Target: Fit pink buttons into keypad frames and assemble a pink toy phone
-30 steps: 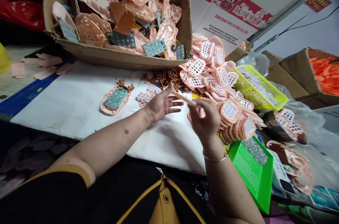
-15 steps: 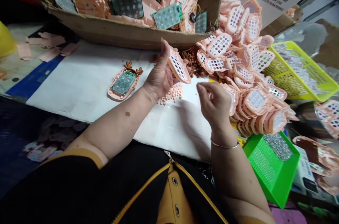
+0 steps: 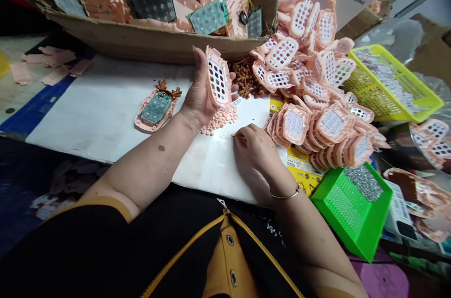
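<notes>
White work surface (image 3: 95, 119), cardboard box (image 3: 158, 40) along its far side, pink shell stacks (image 3: 333, 121) at right, 1 green tray (image 3: 369, 237) nearer the body. Left hand (image 3: 198, 97) grips 1 perforated shell (image 3: 218, 79), tilted up near the small pink buttons (image 3: 221, 120). Right hand (image 3: 259, 147) low, palm down, fingers curled narrow; can't tell if it's holding anything.

Carton (image 3: 158, 40) as landmark: we have the board-fitted shell (image 3: 155, 109) and button heap (image 3: 221, 120) in front of it, shell pile (image 3: 313, 89) off its right end, basket (image 3: 373, 96) farther right, tray (image 3: 347, 215) front-right.
</notes>
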The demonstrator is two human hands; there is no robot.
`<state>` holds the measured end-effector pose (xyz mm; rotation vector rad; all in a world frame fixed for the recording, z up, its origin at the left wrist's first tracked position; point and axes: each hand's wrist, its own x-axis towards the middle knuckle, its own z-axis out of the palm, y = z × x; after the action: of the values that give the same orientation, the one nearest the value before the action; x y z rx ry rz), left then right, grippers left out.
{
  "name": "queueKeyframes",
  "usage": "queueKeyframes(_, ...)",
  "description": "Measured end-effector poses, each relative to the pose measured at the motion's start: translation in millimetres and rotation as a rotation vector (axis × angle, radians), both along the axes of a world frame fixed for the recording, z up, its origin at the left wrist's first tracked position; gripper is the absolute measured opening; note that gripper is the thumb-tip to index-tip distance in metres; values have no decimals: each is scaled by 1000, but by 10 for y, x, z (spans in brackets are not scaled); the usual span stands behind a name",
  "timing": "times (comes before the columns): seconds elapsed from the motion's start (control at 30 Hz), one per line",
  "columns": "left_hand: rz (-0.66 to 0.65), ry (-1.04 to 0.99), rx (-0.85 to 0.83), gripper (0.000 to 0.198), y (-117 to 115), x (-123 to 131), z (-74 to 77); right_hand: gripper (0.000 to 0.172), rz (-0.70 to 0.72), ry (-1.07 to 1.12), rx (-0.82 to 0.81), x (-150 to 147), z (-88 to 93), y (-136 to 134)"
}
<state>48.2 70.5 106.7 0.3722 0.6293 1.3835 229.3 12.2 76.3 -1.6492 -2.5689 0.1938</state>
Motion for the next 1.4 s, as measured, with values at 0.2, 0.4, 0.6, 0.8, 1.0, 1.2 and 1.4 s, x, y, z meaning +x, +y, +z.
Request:
queueKeyframes(0.2, -62, 62, 15, 85, -56, 99, -24, 22, -15, 140, 23, 129, -117, -22)
queueKeyframes(0.4, -93, 113, 8, 77, -98, 150, -34, 17, -12, 87, -15, 121, -70, -15)
queueKeyframes(0.6, -174, 83, 28, 70, -146, 175, -93, 8, -165, 571, 295, 143, 101, -25)
queueKeyframes(0.8, -321, 37, 63, 69, -259, 216, -117, 15, 79, 557, 498, -106, 349, -89)
queueKeyframes(1.0, -291, 28, 53, 71, -251, 230, -122, 23, 260, 446, 559, -186, 298, -203)
queueKeyframes(1.2, -224, 55, 88, 72, -272, 267, -145, 55, 188, 371, 526, -223, 136, -345)
queueKeyframes(1.4, -191, 149, 299, 92, -296, 240, -168, 46, 160, 541, 451, -224, 197, -348)
